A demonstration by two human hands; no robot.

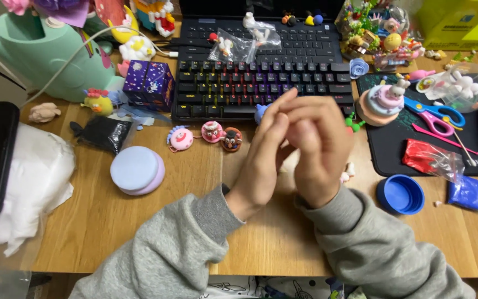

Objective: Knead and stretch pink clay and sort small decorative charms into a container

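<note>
Your left hand point(264, 152) and right hand point(319, 147) are pressed together, palm to palm, above the wooden desk point(139, 232).
Whatever sits between your 2 palms is hidden; the keyboard point(261, 83) lies just behind them, the blue lid point(400, 194) to the right.

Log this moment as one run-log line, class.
left hand: pressed palm-to-palm with right hand | above wooden desk | contents: hidden | keyboard behind

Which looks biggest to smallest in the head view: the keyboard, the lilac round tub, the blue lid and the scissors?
1. keyboard
2. lilac round tub
3. blue lid and scissors: too alike to rank, since the scissors lie farther from the camera and partly hidden.
</note>
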